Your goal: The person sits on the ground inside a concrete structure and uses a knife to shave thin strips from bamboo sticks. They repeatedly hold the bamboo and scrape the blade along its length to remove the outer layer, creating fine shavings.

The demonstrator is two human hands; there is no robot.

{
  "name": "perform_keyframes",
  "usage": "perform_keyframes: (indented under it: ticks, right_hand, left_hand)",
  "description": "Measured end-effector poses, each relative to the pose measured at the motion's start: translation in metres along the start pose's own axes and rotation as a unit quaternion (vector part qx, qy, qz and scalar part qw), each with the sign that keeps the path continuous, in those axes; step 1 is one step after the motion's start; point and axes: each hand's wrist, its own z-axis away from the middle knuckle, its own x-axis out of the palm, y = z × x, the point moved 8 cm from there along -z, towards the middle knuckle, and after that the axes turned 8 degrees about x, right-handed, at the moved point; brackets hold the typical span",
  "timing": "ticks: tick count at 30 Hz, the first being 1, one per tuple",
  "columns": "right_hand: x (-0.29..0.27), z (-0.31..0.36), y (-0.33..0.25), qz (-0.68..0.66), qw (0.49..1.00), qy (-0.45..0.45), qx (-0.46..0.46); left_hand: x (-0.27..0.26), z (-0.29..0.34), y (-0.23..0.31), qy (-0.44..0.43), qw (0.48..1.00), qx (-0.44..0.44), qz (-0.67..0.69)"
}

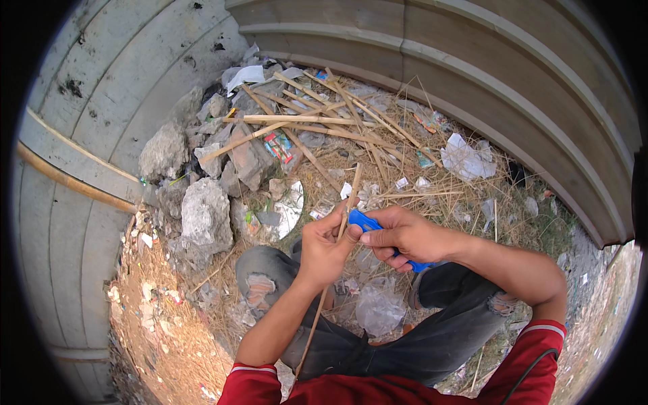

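My left hand (322, 247) grips a long, thin bamboo strip (313, 331), which slants from near my lap up past my fingers. My right hand (405, 236) is closed around a blue-handled utility knife (363, 221). The front of the knife meets the strip just beside my left thumb; its blade is too small to make out. Both hands are close together above my bent legs (398, 351) in torn dark jeans.
Beyond my hands lies a loose pile of bamboo strips (317, 125) on dry straw. Grey rocks (206, 212) are heaped on the left. A plastic bag (379, 307) lies between my legs, white litter (467, 158) to the right. Corrugated metal sheets (472, 64) and a pale wall (145, 67) enclose the spot.
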Motion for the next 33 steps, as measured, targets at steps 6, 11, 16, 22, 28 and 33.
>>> perform_keyframes:
  ticks: [6, 11, 16, 22, 28, 33]
  right_hand:
    - [0.005, -0.015, -0.002, -0.071, 0.996, -0.006, -0.056]
    - [-0.005, 0.002, -0.019, 0.078, 0.996, -0.044, 0.020]
    - [-0.006, 0.005, -0.010, 0.150, 0.985, -0.067, 0.048]
    - [-0.007, 0.002, -0.007, 0.085, 0.990, -0.089, 0.066]
    - [-0.006, 0.000, -0.007, 0.030, 0.991, -0.104, 0.082]
    - [0.004, -0.004, -0.005, -0.062, 0.994, -0.078, 0.045]
  left_hand:
    - [-0.006, -0.004, 0.004, 0.060, 0.996, -0.042, -0.043]
    - [0.002, -0.002, 0.017, -0.001, 1.000, -0.024, 0.010]
    - [0.010, 0.000, 0.021, -0.041, 0.999, -0.010, 0.020]
    - [0.017, 0.001, 0.024, -0.058, 0.997, -0.007, 0.041]
    - [0.005, 0.002, 0.013, -0.032, 0.999, 0.000, 0.010]
    - [-0.002, 0.002, 0.016, -0.001, 0.999, 0.023, -0.029]
